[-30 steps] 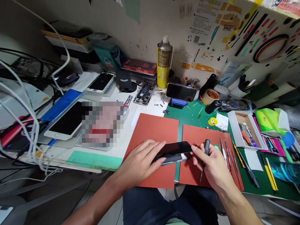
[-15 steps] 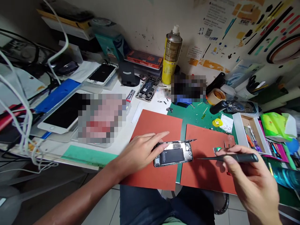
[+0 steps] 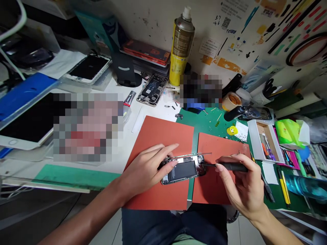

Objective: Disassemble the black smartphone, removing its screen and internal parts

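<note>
An opened smartphone (image 3: 183, 170) lies over the left red mat, its dark battery showing and its screen tilted up along the far edge. My left hand (image 3: 150, 163) grips the phone's left end, thumb on the inside and fingers behind the raised screen. In my right hand (image 3: 242, 180) is a black screwdriver (image 3: 233, 166), pinched between thumb and fingers. Its thin shaft points left, and the tip is at the phone's right end; whether it touches a screw is too small to tell.
A second red mat (image 3: 212, 187) lies to the right. Behind stand another opened phone (image 3: 152, 90), a glue tube (image 3: 129, 98) and a yellow spray can (image 3: 182, 46). A white tool box (image 3: 267, 141) and a blue bottle (image 3: 305, 186) are at the right.
My right hand has moved left, bringing the screwdriver tip from beside the phone to its right end. The raised screen looks more upright, and the camera view has shifted.
</note>
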{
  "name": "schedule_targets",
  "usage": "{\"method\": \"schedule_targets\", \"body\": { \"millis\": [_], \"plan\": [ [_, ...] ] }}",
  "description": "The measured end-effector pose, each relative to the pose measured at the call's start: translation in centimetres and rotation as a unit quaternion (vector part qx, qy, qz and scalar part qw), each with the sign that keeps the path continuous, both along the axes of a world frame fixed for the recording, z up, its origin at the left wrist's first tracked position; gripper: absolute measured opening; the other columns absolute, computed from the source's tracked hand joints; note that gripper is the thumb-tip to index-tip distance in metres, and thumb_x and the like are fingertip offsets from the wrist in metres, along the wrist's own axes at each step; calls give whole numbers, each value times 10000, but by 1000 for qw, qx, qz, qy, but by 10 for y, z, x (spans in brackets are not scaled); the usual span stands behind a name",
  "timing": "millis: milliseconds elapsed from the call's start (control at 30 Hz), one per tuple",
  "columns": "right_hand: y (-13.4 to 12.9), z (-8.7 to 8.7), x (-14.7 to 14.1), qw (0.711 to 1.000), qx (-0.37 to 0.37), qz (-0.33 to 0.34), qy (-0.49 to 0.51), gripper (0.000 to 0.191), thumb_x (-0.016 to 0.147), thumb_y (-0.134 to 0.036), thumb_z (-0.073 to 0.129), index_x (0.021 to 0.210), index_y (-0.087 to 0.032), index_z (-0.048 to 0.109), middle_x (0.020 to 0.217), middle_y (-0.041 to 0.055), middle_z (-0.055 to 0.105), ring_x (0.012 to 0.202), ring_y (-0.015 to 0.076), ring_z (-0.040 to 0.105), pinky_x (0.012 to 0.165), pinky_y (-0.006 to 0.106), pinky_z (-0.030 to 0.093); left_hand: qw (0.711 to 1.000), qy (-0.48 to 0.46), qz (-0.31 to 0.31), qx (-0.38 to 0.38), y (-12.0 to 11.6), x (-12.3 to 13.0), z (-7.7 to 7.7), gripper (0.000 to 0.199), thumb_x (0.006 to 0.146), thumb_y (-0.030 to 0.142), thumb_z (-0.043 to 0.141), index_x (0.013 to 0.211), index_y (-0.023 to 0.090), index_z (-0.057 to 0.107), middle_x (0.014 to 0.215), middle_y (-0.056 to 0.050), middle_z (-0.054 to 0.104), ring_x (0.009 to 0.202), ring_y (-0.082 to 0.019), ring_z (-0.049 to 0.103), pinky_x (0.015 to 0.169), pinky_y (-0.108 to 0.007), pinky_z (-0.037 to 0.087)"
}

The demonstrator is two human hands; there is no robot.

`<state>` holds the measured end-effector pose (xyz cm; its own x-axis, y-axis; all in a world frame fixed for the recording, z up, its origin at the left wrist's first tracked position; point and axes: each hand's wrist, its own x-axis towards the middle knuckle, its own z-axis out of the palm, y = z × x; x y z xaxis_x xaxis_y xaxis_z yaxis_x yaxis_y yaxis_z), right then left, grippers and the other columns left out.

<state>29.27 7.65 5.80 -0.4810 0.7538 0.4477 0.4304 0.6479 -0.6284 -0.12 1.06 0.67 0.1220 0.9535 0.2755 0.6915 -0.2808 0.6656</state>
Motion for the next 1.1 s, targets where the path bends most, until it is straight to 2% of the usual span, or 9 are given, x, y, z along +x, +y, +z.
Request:
{"method": "schedule_targets", "body": {
  "millis": [200, 433, 667, 767, 900, 1000, 1100],
  "plan": [
    [1, -2, -1, 1000, 14, -9, -22, 547, 979, -65, 728, 1453, -248, 527, 1119, 63, 738, 904, 181, 801, 781, 311, 699, 1000, -23, 9, -4, 1, -2, -2, 391, 1128, 302, 485, 1502, 224, 571, 1059, -29, 786, 982, -193, 750, 927, -356, 601],
    [2, -3, -4, 999, 18, -11, -28, 515, 987, -84, 725, 1436, -248, 532, 1104, 65, 750, 908, 184, 801, 782, 314, 694, 1000, -21, 2, 18, 2, -1, -2, 377, 1139, 295, 485, 1498, 201, 551, 1041, -15, 774, 978, -184, 737, 884, -347, 589],
    [2, -2, -4, 999, 20, -12, -27, 517, 983, -79, 725, 1434, -248, 538, 1101, 67, 756, 907, 189, 801, 781, 322, 698, 1000, -17, 0, 6, 2, -1, -2, 370, 1147, 316, 472, 1491, 204, 553, 1048, -25, 769, 980, -190, 737, 857, -335, 585],
    [3, 0, -4, 998, 41, 2, -36, 565, 976, -58, 726, 1470, -238, 519, 1099, 72, 758, 913, 194, 798, 770, 321, 699, 1000, -15, -1, 11, 2, -1, -2, 368, 1152, 325, 463, 1484, 195, 555, 1037, -23, 765, 968, -187, 736, 854, -330, 583],
    [5, 9, -7, 994, 71, 58, -57, 592, 979, -11, 681, 1510, -191, 493, 1109, 92, 775, 932, 207, 806, 788, 322, 693, 1000, -11, 1, 12, 2, -1, 0, 367, 1151, 321, 466, 1485, 193, 551, 1032, -19, 768, 958, -188, 733, 863, -329, 578],
    [8, 19, -9, 987, 86, 89, -97, 471, 998, -33, 662, 1438, -146, 538, 1121, 114, 776, 946, 210, 806, 807, 314, 673, 1000, -15, -2, 15, 2, 0, 1, 361, 1146, 315, 479, 1479, 196, 555, 1026, -17, 767, 953, -189, 726, 865, -326, 573],
    [13, 28, -12, 971, 141, 86, -170, 274, 1019, -96, 686, 1276, -134, 600, 965, 81, 767, 760, 190, 760, 670, 319, 609, 1000, -19, -6, 8, 3, 0, 2, 360, 1143, 308, 485, 1476, 192, 561, 1024, -20, 764, 955, -191, 724, 848, -322, 574]
  ]
}}
